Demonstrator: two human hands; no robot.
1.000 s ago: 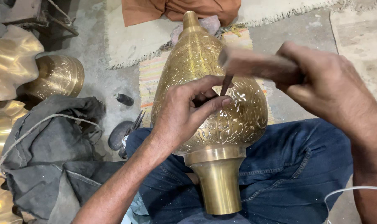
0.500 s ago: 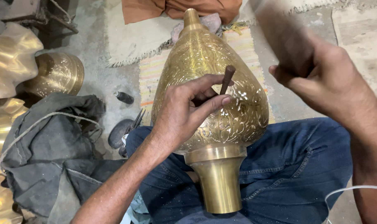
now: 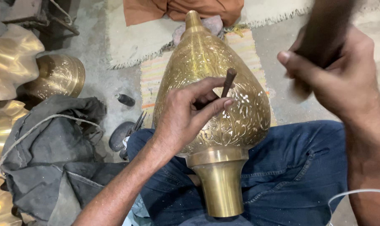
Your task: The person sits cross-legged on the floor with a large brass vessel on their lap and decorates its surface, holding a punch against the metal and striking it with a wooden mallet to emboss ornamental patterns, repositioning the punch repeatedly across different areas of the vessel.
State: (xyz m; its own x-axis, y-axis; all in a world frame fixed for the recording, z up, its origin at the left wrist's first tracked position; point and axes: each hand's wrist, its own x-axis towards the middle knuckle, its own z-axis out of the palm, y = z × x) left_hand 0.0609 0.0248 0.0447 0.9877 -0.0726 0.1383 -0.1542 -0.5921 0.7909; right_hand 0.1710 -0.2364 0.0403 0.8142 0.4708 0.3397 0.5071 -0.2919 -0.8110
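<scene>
The vase [image 3: 215, 96] lies across my lap. My left hand [image 3: 185, 117] pinches the punch [image 3: 228, 82] on it; my right hand [image 3: 344, 75] grips the raised mallet [image 3: 323, 33]. A skewed blow could hit my fingers or scar the pattern.

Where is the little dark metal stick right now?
In the head view, the small dark punch sits near the middle, pinched in the left hand with its tip against the engraved brass vase lying on the person's lap.
</scene>
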